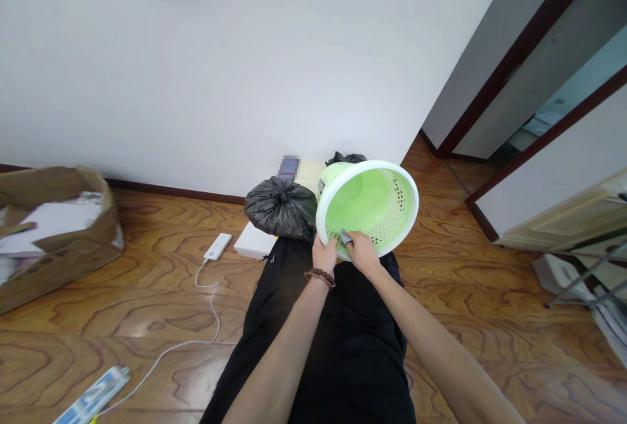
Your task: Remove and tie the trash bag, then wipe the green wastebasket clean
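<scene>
Wood-grain floor (161, 300) below white wall (196, 71). Grips rim of tilted green basket (360, 198) near centre with left hand (324, 257); pinches small grey item (345, 238) with right hand (363, 251). Has black bag (281, 205) crowding basket's left, partly hiding white box (253, 241); cardboard carton (81, 257) at left edge.

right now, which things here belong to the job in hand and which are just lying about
In hand:
- green basket, left hand on its rim
- small grey item in the right hand
- perhaps the knotted black bag beside it

Apparently lying about:
- cardboard box
- power strip
- white block on a cable
- flat white box
</scene>
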A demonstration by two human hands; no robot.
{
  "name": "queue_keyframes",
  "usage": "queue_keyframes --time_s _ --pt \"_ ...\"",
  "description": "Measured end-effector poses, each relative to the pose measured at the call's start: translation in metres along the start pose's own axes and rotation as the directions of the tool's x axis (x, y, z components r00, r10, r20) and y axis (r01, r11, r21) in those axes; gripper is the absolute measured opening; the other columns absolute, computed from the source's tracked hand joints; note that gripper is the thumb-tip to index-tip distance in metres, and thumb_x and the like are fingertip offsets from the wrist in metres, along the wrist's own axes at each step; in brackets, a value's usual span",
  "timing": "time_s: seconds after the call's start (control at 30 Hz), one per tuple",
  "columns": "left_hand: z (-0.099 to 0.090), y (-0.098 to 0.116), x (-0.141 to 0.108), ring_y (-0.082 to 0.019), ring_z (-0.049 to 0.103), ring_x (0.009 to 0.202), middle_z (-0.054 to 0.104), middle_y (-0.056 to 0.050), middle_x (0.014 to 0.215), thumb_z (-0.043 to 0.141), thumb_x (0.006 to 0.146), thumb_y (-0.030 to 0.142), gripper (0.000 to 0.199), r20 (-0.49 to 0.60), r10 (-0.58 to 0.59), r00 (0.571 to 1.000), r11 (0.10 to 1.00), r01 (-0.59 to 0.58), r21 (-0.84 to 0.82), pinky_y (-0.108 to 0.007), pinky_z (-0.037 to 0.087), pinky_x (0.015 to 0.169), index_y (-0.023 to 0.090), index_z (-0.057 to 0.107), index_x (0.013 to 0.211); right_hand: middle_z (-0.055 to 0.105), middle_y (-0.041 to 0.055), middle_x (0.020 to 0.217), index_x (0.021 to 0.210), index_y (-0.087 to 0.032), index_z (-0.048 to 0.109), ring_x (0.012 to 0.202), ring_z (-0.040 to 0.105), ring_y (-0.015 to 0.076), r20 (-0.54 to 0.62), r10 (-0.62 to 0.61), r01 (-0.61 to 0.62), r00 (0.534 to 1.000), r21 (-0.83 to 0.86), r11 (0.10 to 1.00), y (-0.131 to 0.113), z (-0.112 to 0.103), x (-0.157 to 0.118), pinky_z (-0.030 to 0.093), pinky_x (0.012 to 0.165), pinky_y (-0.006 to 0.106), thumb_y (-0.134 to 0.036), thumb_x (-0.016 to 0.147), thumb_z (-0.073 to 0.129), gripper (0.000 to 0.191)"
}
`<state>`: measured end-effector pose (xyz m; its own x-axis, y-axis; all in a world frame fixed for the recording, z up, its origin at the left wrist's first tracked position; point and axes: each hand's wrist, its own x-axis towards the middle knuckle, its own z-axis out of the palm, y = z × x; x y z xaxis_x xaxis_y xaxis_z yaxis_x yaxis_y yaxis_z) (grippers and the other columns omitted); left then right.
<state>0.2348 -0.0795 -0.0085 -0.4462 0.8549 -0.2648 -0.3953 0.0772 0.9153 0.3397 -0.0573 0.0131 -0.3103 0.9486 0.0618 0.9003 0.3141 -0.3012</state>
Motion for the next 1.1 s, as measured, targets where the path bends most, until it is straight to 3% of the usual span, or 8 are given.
queue_keyframes --time_s 0.17,0.4,0.57,0.63,0.77,0.9,1.0,1.1 --pt "-0.002 0.004 0.002 -0.017 0.064 0.075 0.066 -0.006 0.084 0.053 0.067 0.010 0.027 0.017 -0.051 0.999 0.998 0.052 -0.029 -0.030 0.052 0.067 0.015 0.059 0.093 0.058 0.0071 0.107 0.115 -0.018 0.058 0.101 0.047 0.0175 0.020 -0.099 0.101 0.995 -0.082 0.992 0.005 -0.007 -0.004 0.032 0.089 0.025 -0.011 0.084 0.040 0.037" --pt "-0.003 0.002 0.003 -0.019 0.064 0.090 0.067 -0.009 0.097 0.056 0.067 0.006 0.032 0.004 -0.093 0.996 0.994 0.093 -0.059 -0.031 0.051 0.077 0.016 0.061 0.097 0.059 0.0070 0.101 0.113 -0.019 0.058 0.096 0.046 0.0176 0.018 -0.065 0.067 0.998 -0.256 0.964 0.034 -0.015 -0.014 0.031 0.088 0.026 -0.010 0.086 0.038 0.036" --pt "0.003 0.018 -0.002 -0.020 0.066 0.078 0.067 -0.011 0.095 0.056 0.070 0.009 0.036 0.032 -0.230 0.973 0.970 0.232 -0.075 -0.035 0.053 0.070 0.015 0.058 0.105 0.059 0.0066 0.098 0.110 -0.019 0.060 0.095 0.046 0.0177 0.002 -0.071 0.069 0.997 -0.286 0.956 0.031 -0.022 -0.010 0.031 0.087 0.026 -0.012 0.087 0.038 0.032" --pt "0.002 0.031 -0.001 -0.020 0.066 0.075 0.067 -0.012 0.094 0.056 0.072 0.013 0.033 0.038 -0.251 0.967 0.968 0.252 -0.008 -0.036 0.054 0.066 0.015 0.057 0.104 0.059 0.0072 0.099 0.109 -0.018 0.060 0.096 0.046 0.0181 -0.012 -0.084 0.077 0.996 -0.300 0.951 0.029 -0.028 -0.007 0.031 0.087 0.027 -0.013 0.088 0.038 0.031" --pt "-0.007 0.049 0.007 -0.023 0.066 0.074 0.067 -0.011 0.090 0.062 0.070 0.026 0.029 -0.002 -0.138 0.990 0.965 0.135 0.223 -0.035 0.054 0.057 0.016 0.060 0.098 0.059 0.0089 0.099 0.107 -0.018 0.061 0.096 0.046 0.0189 0.001 -0.085 0.081 0.996 -0.335 0.939 0.028 -0.034 -0.004 0.032 0.086 0.028 -0.016 0.090 0.035 0.031" --pt "-0.010 0.045 0.007 -0.023 0.066 0.073 0.067 -0.012 0.089 0.058 0.074 0.026 0.025 -0.004 -0.124 0.992 0.964 0.121 0.237 -0.032 0.054 0.056 0.015 0.061 0.096 0.059 0.0102 0.098 0.104 -0.016 0.062 0.096 0.046 0.0198 0.009 -0.040 0.041 0.999 -0.370 0.928 0.027 -0.033 -0.004 0.032 0.084 0.029 -0.013 0.089 0.036 0.030" --pt "-0.009 0.036 0.005 -0.021 0.066 0.073 0.067 -0.012 0.094 0.057 0.075 0.023 0.029 0.064 -0.196 0.979 0.974 0.187 0.130 -0.034 0.054 0.060 0.015 0.059 0.103 0.059 0.0106 0.099 0.106 -0.016 0.061 0.097 0.045 0.0198 -0.005 -0.028 0.025 1.000 -0.377 0.926 0.027 -0.034 -0.004 0.032 0.084 0.029 -0.011 0.088 0.036 0.032" --pt "-0.015 0.033 0.013 -0.022 0.066 0.073 0.067 -0.014 0.095 0.060 0.074 0.025 0.033 0.061 -0.245 0.967 0.959 0.233 0.159 -0.036 0.054 0.061 0.014 0.059 0.105 0.059 0.0110 0.100 0.106 -0.016 0.062 0.097 0.046 0.0199 -0.004 -0.027 0.024 1.000 -0.381 0.924 0.029 -0.037 -0.004 0.032 0.084 0.029 -0.011 0.088 0.036 0.032"
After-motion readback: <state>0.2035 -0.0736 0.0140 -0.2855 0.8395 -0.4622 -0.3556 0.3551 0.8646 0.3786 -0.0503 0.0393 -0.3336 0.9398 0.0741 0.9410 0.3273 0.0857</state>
